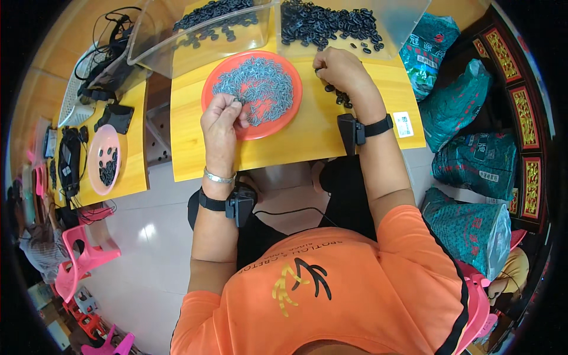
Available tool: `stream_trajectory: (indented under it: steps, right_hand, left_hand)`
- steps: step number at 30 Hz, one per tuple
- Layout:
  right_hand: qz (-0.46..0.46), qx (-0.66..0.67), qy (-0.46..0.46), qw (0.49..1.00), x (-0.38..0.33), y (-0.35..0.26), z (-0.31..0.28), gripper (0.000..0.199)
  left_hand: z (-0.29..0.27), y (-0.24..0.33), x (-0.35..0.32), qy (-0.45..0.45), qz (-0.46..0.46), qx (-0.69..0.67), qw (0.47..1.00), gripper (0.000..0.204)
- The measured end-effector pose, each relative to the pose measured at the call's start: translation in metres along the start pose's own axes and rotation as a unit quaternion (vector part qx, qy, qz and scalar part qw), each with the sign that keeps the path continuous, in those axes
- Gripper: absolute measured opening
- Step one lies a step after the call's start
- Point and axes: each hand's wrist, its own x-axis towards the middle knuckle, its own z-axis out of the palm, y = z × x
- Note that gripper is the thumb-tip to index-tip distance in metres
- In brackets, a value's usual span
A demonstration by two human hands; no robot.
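My left hand (222, 115) is at the left rim of a red plate (209, 89) heaped with small grey screws (266, 83). Its thumb and fingers are pinched together; whatever sits between them is too small to make out. My right hand (343, 70) is on the yellow table, right of the plate, with its fingers closed on a small black oval part (319, 71) that shows only partly at the fingertips. A few more black oval parts (341, 96) lie on the table just below this hand. Each wrist wears a strapped black device.
Two clear plastic bins (207, 36) of black oval parts stand at the table's far side. A side table at left carries a pink bowl (93, 171), cables and a white basket (80, 89). Teal sacks (473, 160) line the right; pink chairs (86, 254) stand at left.
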Motion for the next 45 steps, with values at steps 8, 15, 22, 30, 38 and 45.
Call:
stream_trajectory:
  steps: [8,15,22,30,38,45]
  right_hand:
    - [0.019,0.062,-0.005,0.998,-0.001,-0.013,-0.001,0.011]
    - [-0.151,0.543,-0.118,0.818,-0.014,-0.07,0.028,0.021]
    - [-0.145,0.585,-0.12,0.789,-0.023,-0.096,0.044,0.024]
    - [-0.165,0.602,-0.114,0.773,-0.025,-0.1,0.046,0.025]
    - [-0.101,0.663,-0.173,0.722,-0.022,-0.096,0.048,0.023]
    - [-0.092,0.625,-0.143,0.762,-0.024,-0.097,0.042,0.023]
  left_hand:
    - [-0.005,-0.001,0.0,-0.006,0.005,-0.006,1.0,0.007]
    - [0.002,0.005,-0.003,-0.033,-0.012,-0.081,0.996,0.011]
    - [-0.01,0.001,0.004,-0.057,-0.004,-0.2,0.978,0.012]
    - [-0.012,-0.004,0.005,-0.066,0.001,-0.223,0.973,0.012]
    - [-0.01,-0.002,0.004,-0.069,0.008,-0.228,0.971,0.011]
    - [-0.01,0.001,0.005,-0.041,0.011,-0.174,0.984,0.01]
